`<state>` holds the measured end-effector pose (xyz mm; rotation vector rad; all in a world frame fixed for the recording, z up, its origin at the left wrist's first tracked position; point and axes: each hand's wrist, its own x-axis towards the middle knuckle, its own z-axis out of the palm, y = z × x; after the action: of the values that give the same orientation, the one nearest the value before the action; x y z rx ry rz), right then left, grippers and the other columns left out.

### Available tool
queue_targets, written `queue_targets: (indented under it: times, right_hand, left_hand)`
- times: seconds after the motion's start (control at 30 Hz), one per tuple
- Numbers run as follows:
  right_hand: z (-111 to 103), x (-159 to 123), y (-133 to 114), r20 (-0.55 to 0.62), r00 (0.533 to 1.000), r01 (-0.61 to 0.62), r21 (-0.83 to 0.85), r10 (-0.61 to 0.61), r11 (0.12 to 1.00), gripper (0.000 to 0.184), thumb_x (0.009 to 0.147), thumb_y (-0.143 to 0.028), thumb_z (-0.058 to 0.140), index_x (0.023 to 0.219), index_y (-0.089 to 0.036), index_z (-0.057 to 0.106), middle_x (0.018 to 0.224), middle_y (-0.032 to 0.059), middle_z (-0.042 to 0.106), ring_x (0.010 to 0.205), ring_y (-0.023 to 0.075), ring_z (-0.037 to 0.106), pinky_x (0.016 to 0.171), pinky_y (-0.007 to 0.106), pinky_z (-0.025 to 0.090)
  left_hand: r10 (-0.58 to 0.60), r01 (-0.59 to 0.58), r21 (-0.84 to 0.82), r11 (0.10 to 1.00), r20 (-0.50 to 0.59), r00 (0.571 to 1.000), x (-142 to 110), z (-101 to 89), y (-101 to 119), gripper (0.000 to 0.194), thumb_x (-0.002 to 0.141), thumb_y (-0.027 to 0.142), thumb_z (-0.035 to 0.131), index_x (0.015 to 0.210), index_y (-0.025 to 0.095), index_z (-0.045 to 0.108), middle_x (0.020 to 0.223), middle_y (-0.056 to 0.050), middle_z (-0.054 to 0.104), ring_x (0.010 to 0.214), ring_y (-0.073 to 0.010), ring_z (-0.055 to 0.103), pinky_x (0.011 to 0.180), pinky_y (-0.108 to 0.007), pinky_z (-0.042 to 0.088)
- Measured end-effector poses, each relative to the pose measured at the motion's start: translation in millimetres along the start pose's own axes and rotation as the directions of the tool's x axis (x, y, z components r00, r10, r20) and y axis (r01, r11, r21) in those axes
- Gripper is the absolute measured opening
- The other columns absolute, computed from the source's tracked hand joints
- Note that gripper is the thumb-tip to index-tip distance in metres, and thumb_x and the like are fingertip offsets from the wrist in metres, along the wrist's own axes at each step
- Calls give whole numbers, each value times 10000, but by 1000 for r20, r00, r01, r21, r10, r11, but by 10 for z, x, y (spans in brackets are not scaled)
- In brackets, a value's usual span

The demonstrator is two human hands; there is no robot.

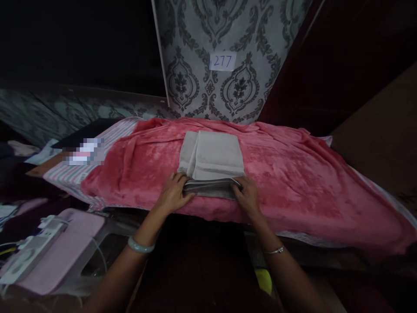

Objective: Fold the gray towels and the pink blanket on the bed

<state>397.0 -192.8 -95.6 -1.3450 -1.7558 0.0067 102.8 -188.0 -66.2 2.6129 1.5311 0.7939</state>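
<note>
A folded grey towel (pixel 215 156) lies on a pink fleece blanket (pixel 293 174) spread over a table. My left hand (pixel 174 193) grips the towel's near left corner, fingers curled round the folded edge. My right hand (pixel 247 198) pinches the near right corner of the same edge. Both hands sit at the near end of the towel, with its far part lying flat and untouched.
A patterned grey panel (pixel 224 87) with a paper tag reading 277 (pixel 223 61) stands behind the table. A striped cloth (pixel 114 134) shows under the blanket at left. A pink case (pixel 65 248) and a white power strip (pixel 29 256) lie at lower left.
</note>
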Motion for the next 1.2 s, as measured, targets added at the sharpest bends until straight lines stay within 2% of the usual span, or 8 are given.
queue_targets:
  times: [0.1, 0.27, 0.4, 0.6, 0.7, 0.87, 1.03, 1.2]
  right_hand:
    - [7, 10, 7, -1, 1000, -24, 29, 24, 999, 230, 889, -301, 523, 904, -230, 742, 871, 60, 724, 834, 242, 630, 785, 391, 475]
    - [6, 23, 16, -18, 999, -50, 90, 52, 995, 222, 879, -323, 546, 890, -222, 744, 874, 66, 730, 835, 249, 645, 791, 402, 495]
    - [0, 19, 13, -20, 998, -49, 107, 52, 993, 213, 872, -334, 554, 872, -233, 741, 868, 60, 733, 828, 247, 651, 775, 399, 510]
    - [-24, 15, 5, -16, 999, -49, 129, 51, 990, 216, 868, -335, 548, 867, -244, 744, 878, 53, 743, 834, 246, 662, 772, 399, 534]
    - [-25, 30, 18, -13, 999, -49, 122, 51, 991, 222, 866, -353, 544, 854, -252, 742, 860, 48, 743, 816, 246, 664, 764, 399, 534]
    - [-20, 68, 19, -26, 998, -58, 109, 61, 992, 239, 868, -375, 546, 851, -239, 742, 839, 52, 737, 791, 245, 659, 759, 400, 521]
    - [-37, 95, 5, -14, 996, -81, 121, 83, 989, 255, 867, -395, 545, 836, -235, 740, 827, 52, 734, 775, 240, 653, 740, 379, 518]
    - [-39, 108, 0, -13, 995, -93, 123, 95, 988, 266, 864, -404, 545, 837, -229, 744, 829, 62, 733, 789, 243, 651, 739, 372, 511]
  left_hand:
    - [-44, 45, 18, 999, -46, 998, 6, 63, 48, 267, 830, 258, 632, 1087, 184, 639, 1168, -138, 610, 1099, -330, 549, 955, -499, 501]
    - [-150, 155, 32, 987, -121, 981, -20, 115, 25, 371, 734, 87, 588, 1092, 175, 623, 1264, -169, 567, 1176, -358, 535, 973, -514, 510]
    - [-211, 207, -52, 977, -113, 971, -80, 111, -69, 423, 717, 81, 555, 1115, 203, 629, 1265, -136, 581, 1119, -321, 600, 933, -477, 546]
    - [-233, 203, -224, 953, -116, 965, -106, 84, -185, 473, 685, 108, 534, 1134, 214, 636, 1226, -91, 630, 1100, -263, 638, 909, -409, 567]
    - [-213, 185, -267, 946, -78, 974, -81, 42, -229, 448, 697, 134, 521, 1122, 221, 634, 1169, -68, 674, 1074, -246, 650, 925, -403, 560]
    - [-196, 178, -282, 943, -36, 980, -71, 16, -205, 546, 673, 144, 533, 1212, 203, 588, 1252, -96, 626, 1157, -252, 618, 1015, -420, 518]
    - [-190, 158, -294, 943, -82, 978, -178, 71, -157, 663, 666, 137, 529, 1328, 173, 502, 1401, -143, 506, 1308, -280, 519, 1107, -458, 447]
    - [-240, 197, -254, 947, -149, 959, -200, 120, -111, 612, 701, 159, 574, 1309, 172, 507, 1361, -151, 523, 1276, -292, 542, 1085, -461, 469]
